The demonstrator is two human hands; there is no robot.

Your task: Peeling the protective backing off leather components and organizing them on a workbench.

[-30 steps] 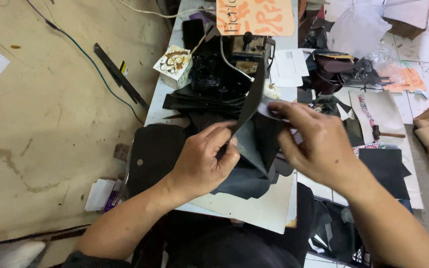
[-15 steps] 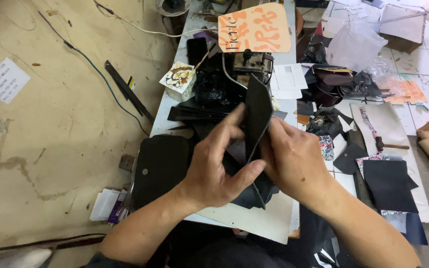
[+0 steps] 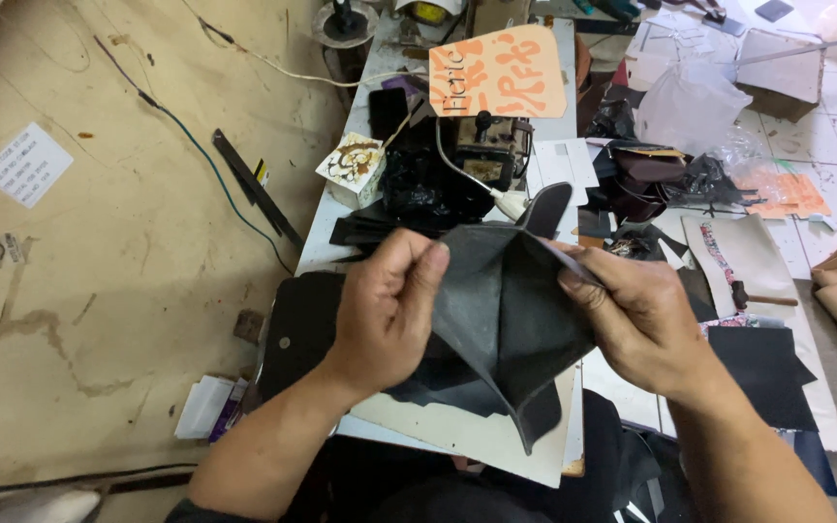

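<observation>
Both the left hand (image 3: 387, 315) and right hand (image 3: 636, 315) pinch the leather piece (image 3: 506, 329) above the table (image 3: 496, 450); a loose pinch could let it slip.

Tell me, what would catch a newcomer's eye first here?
Two hands, left hand and right hand, hold up a folded piece of dark leather at the centre. Behind it on the cluttered white table stands a small dark machine, with a bright orange card above.

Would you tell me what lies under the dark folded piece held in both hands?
Under the dark leather piece, a pale board and black scraps show on the table; the rest beneath is covered.
</observation>
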